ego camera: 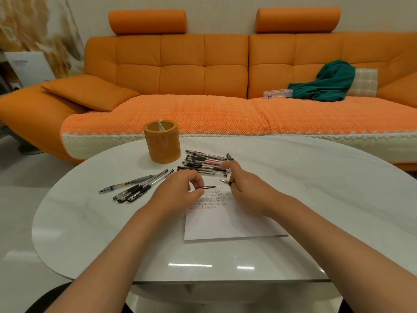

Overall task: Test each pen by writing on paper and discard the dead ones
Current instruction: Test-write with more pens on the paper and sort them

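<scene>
A white sheet of paper [228,222] lies on the table, with rows of small test marks across its top. Over those marks my left hand [180,190] pinches a dark pen cap [208,187], which points right. My right hand [246,190] holds a pen [225,182] with its bare metal tip pointing left toward the cap; a small gap separates the two. A pile of several capped pens [205,162] lies just beyond my hands. A second group of several pens [137,185] lies to the left of the paper.
An orange cylindrical pen holder [162,143] stands behind the pile. The white oval table [316,199] ends close to an orange sofa [203,86], which carries a clear plastic case [278,94] and a green cloth [327,82].
</scene>
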The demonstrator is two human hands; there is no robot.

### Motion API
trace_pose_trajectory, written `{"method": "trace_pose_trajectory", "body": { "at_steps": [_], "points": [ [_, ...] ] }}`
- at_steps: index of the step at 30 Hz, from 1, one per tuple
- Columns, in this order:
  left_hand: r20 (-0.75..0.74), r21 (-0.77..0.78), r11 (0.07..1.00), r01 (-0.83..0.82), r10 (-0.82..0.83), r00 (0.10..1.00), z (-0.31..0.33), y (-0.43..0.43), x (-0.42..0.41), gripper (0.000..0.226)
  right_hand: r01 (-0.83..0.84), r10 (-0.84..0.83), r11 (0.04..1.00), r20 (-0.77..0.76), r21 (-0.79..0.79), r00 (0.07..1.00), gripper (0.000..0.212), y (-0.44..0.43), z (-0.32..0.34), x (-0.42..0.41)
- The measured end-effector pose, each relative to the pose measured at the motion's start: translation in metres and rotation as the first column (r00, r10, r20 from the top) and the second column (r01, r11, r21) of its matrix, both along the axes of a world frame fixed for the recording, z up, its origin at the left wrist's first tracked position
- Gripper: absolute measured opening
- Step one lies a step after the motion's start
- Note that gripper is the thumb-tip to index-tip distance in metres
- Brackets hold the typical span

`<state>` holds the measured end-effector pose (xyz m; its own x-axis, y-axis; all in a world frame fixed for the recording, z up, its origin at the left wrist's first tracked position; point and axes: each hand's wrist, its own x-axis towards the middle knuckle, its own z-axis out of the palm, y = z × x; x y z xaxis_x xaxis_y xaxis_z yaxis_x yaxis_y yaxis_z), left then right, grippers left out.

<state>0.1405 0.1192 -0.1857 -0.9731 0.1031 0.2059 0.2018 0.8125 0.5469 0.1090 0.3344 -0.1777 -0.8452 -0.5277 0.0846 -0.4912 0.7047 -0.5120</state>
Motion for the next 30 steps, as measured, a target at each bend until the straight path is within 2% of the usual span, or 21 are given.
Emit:
{"method": "trace_pose_trajectory", "body": {
  "at_steps": [3,6,9,12,13,16,17,20,26,30],
  "points": [
    [0.04,-0.045,0.999,-0.013,0.015,0.999,-0.003,0.0,-0.002,0.013,0.02,-0.018,0.993,0.024,-0.12,1.0,0.03,0.002,0.003,0.0],
    [0.057,-0.073,0.997,0.005,-0.001,0.998,-0.007,0.002,-0.004,0.009,0.081,-0.044,0.96,0.14,-0.269,0.989,0.031,0.0,0.003,0.002],
    [0.087,-0.082,0.996,0.022,-0.015,0.996,-0.01,0.003,-0.006,0.01,0.147,-0.009,0.893,0.309,-0.425,0.951,0.044,-0.001,0.003,0.002],
    [0.124,-0.094,0.995,0.032,-0.02,0.992,-0.011,0.004,-0.007,0.024,0.133,0.051,0.869,0.355,-0.476,0.934,0.059,0.002,0.003,0.003],
    [0.137,-0.099,0.994,0.034,-0.02,0.99,-0.011,0.004,-0.007,0.028,0.126,0.067,0.864,0.359,-0.488,0.931,0.053,0.002,0.001,0.004],
    [0.165,-0.118,0.992,0.042,-0.022,0.986,-0.013,0.003,-0.009,0.03,0.15,0.113,0.809,0.4,-0.569,0.909,0.014,-0.001,-0.003,0.009],
    [0.182,-0.119,0.992,0.047,-0.025,0.983,-0.013,0.002,-0.01,0.029,0.165,0.125,0.791,0.421,-0.588,0.899,0.012,-0.003,-0.005,0.01],
    [0.227,-0.107,0.993,0.055,-0.03,0.973,-0.013,0.0,-0.011,0.029,0.189,0.131,0.794,0.466,-0.577,0.875,0.014,-0.005,-0.008,0.013],
    [0.261,-0.105,0.993,0.063,-0.033,0.965,-0.01,0.001,-0.012,0.029,0.188,0.061,0.85,0.447,-0.492,0.892,0.013,-0.005,-0.01,0.015],
    [0.274,-0.1,0.993,0.063,-0.033,0.961,-0.01,0.001,-0.014,0.031,0.134,0.085,0.876,0.421,-0.464,0.903,0.009,-0.005,-0.013,0.016]
  ]
}}
